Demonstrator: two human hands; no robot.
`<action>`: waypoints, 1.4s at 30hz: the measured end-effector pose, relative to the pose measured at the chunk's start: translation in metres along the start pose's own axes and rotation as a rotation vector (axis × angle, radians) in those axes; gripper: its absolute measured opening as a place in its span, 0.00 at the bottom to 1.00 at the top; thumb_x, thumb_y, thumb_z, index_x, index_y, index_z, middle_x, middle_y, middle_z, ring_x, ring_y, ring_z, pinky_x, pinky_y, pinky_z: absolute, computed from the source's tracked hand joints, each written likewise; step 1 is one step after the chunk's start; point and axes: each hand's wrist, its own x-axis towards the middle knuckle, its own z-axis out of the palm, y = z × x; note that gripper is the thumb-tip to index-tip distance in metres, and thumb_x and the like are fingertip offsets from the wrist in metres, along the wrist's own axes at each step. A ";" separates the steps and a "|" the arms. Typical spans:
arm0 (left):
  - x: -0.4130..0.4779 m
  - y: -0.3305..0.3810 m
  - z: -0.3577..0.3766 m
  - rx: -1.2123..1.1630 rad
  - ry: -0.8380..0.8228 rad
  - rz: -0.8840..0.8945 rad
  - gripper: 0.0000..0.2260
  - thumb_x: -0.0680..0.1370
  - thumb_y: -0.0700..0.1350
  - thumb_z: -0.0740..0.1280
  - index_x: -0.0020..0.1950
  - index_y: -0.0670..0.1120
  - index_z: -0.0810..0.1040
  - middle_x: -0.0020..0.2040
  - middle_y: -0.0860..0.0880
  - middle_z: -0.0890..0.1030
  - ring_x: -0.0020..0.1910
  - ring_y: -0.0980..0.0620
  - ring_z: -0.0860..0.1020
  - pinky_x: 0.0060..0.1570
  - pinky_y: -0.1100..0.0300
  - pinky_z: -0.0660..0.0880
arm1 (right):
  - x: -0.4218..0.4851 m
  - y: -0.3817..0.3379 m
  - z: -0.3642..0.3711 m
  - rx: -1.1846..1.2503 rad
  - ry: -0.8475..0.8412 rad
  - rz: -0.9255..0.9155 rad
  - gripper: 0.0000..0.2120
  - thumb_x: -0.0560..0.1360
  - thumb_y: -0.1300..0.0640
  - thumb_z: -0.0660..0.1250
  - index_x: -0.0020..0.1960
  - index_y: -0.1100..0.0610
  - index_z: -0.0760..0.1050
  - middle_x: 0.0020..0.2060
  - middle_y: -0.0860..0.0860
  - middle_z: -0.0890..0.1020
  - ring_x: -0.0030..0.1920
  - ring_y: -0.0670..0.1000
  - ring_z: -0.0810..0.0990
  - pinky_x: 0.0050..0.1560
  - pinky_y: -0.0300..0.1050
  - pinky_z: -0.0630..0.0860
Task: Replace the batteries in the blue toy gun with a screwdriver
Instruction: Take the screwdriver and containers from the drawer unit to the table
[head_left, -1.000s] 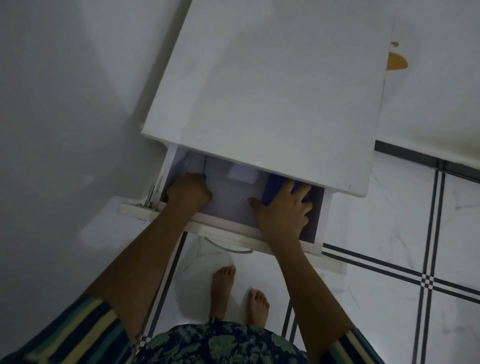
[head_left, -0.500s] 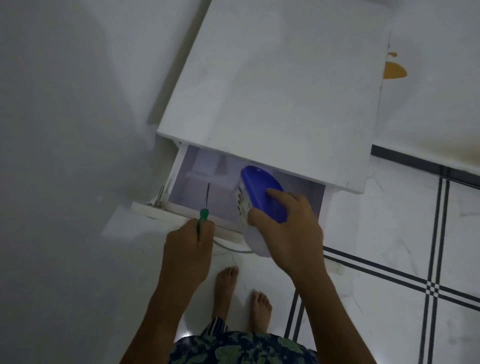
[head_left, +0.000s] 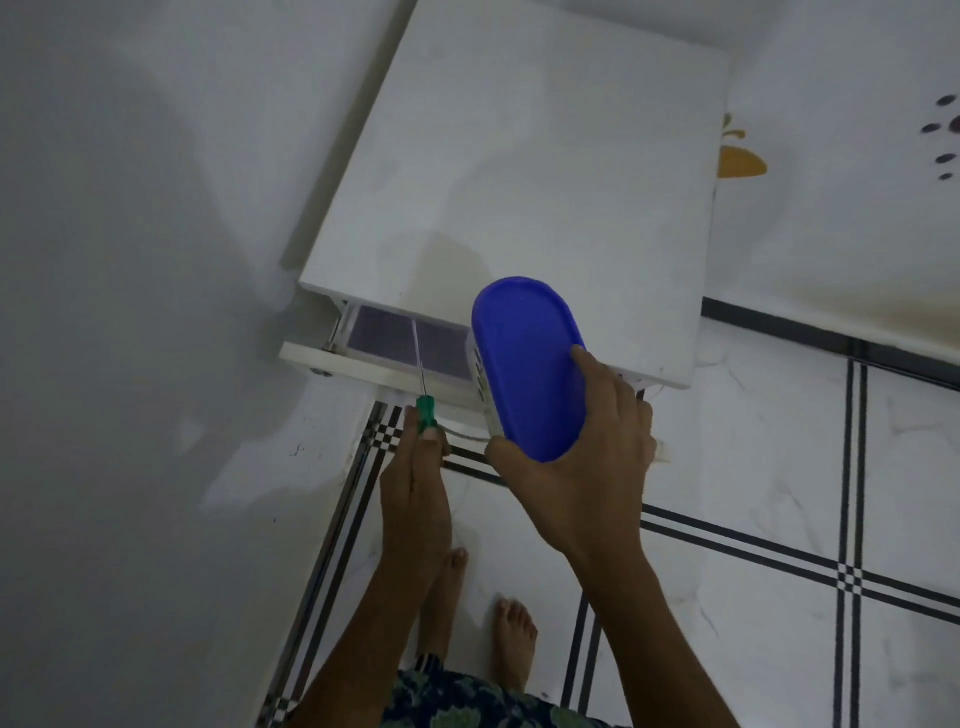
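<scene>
Head view: a white table (head_left: 519, 182) stands against a plain white wall (head_left: 130, 260), on a floor (head_left: 753, 493) of white tiles crossed by paired dark lines. The table's drawer (head_left: 395, 343) is pulled partly open at the front edge, and its inside is dim. My bare feet (head_left: 511, 629) stand on the tiles below it.

My left hand (head_left: 415, 499) is curled round the green handle of the screwdriver (head_left: 426, 410), in front of the drawer. The screwdriver's long axis runs away from me, leaning slightly left, and its thin shaft points over the open drawer.

My right hand (head_left: 587, 467) clamps the near end of a blue-lidded white box (head_left: 524, 364), with the thumb on its left side and the forefinger on the lid's right edge. The box is held in the air, with its long axis also running away from me and its far end over the table's front edge.
</scene>
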 end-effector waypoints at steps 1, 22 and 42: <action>0.002 0.002 0.003 -0.016 -0.013 -0.001 0.17 0.82 0.40 0.55 0.71 0.38 0.68 0.52 0.48 0.79 0.56 0.50 0.76 0.61 0.59 0.68 | 0.001 0.000 0.002 0.002 0.024 -0.009 0.46 0.57 0.39 0.72 0.72 0.50 0.63 0.68 0.47 0.70 0.64 0.49 0.67 0.61 0.55 0.69; 0.037 0.033 0.026 0.108 -0.113 0.254 0.13 0.83 0.42 0.53 0.46 0.50 0.76 0.40 0.55 0.76 0.38 0.63 0.72 0.44 0.63 0.71 | 0.026 0.003 -0.002 0.090 0.210 0.098 0.45 0.60 0.47 0.77 0.72 0.50 0.62 0.70 0.50 0.67 0.66 0.51 0.65 0.56 0.51 0.75; -0.227 0.156 0.094 0.605 -0.890 0.438 0.07 0.81 0.47 0.62 0.50 0.46 0.78 0.39 0.50 0.79 0.37 0.53 0.75 0.40 0.60 0.72 | -0.141 0.009 -0.274 0.143 0.690 0.452 0.43 0.60 0.44 0.69 0.73 0.52 0.63 0.70 0.51 0.67 0.67 0.52 0.62 0.54 0.42 0.64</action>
